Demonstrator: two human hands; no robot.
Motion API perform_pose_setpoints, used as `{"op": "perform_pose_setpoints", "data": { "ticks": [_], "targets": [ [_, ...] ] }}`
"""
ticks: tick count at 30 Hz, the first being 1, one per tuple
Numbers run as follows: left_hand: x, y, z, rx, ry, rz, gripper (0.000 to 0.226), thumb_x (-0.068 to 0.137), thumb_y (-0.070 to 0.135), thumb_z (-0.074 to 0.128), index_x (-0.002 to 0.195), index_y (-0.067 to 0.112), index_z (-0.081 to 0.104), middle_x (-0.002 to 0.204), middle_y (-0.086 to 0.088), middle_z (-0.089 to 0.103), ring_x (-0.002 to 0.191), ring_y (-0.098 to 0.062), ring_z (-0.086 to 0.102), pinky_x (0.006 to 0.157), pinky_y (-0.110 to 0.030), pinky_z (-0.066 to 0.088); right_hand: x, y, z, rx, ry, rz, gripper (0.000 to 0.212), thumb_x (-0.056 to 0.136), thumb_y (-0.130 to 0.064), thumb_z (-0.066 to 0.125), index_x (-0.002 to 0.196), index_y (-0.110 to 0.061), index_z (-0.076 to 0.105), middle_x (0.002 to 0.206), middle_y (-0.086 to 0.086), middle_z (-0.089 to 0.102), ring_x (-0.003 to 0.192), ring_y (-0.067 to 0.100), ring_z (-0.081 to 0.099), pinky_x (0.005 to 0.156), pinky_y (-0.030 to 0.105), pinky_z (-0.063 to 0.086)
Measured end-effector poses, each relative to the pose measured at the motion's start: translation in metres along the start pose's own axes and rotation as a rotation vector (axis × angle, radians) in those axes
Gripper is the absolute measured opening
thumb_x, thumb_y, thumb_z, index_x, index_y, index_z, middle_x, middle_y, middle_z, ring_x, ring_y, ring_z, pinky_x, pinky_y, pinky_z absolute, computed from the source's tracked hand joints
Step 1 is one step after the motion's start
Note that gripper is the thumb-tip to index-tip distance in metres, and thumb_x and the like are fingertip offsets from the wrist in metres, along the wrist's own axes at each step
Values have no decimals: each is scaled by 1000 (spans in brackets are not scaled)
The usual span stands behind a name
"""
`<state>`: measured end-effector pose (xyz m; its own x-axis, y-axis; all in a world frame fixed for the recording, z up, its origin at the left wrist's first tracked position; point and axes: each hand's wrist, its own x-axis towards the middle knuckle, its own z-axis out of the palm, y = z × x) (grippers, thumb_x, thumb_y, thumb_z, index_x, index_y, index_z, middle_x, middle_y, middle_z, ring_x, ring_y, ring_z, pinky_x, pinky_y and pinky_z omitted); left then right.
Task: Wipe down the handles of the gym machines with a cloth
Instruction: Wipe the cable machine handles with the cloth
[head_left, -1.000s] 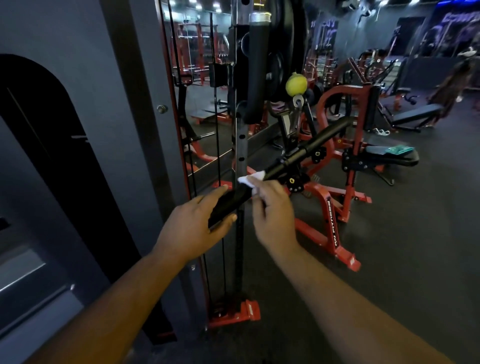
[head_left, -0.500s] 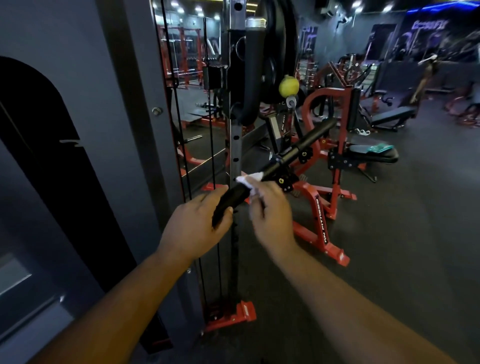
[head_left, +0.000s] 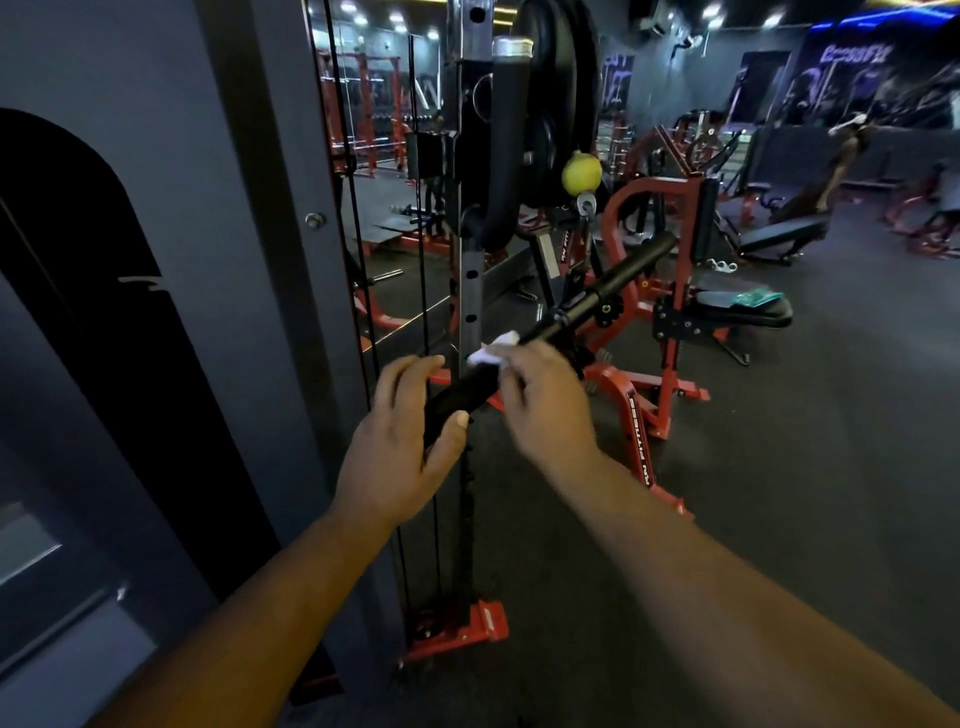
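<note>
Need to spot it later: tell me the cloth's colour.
White. The cloth shows in the head view, held by the right hand against the black bar.

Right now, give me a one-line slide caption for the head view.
Left hand steadies the black bar handle while right hand presses a white cloth onto it.

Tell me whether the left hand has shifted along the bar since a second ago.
No: the left hand still grips the near end of the black bar.
</note>
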<state>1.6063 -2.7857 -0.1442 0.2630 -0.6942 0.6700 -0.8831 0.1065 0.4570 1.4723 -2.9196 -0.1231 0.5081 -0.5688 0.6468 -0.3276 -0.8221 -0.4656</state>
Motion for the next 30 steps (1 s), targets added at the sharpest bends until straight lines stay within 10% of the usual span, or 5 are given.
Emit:
{"op": "perform_pose_setpoints", "data": {
  "ticks": [7, 11, 16, 30],
  "targets": [
    [-10, -15, 17, -307, 163, -68, 60, 103, 44, 39, 154, 12, 33, 155, -4, 31, 136, -18, 49, 105, -35, 49, -58, -24, 33, 303, -135, -167, 23, 97, -4, 58, 116, -10, 69, 103, 0, 61, 96, 16, 60, 82, 41, 54],
    [-7, -12, 16, -168, 75, -141, 49, 101, 31, 52, 148, 23, 41, 149, 3, 42, 128, -7, 52, 97, -22, 49, -46, 4, 13, 546, 24, 28, 31, 104, -12, 52, 133, -17, 63, 108, 3, 64, 80, 16, 65, 66, 33, 57],
    [6, -6, 16, 173, -104, -35, 49, 104, 39, 50, 149, 20, 48, 141, -1, 58, 117, -14, 59, 96, -39, 57, -1, 54, 4, 403, 270, 386, 45, 105, -21, 55, 150, -20, 50, 140, -1, 62, 128, 4, 56, 109, 35, 48],
    [31, 13, 31, 420, -203, -11, 59, 104, 49, 36, 156, 21, 40, 139, 1, 59, 103, -18, 65, 75, -37, 59, -39, 29, 10, 1070, 239, 669, 24, 102, -9, 57, 118, -20, 71, 108, 7, 74, 97, 20, 71, 83, 39, 61]
  ]
}}
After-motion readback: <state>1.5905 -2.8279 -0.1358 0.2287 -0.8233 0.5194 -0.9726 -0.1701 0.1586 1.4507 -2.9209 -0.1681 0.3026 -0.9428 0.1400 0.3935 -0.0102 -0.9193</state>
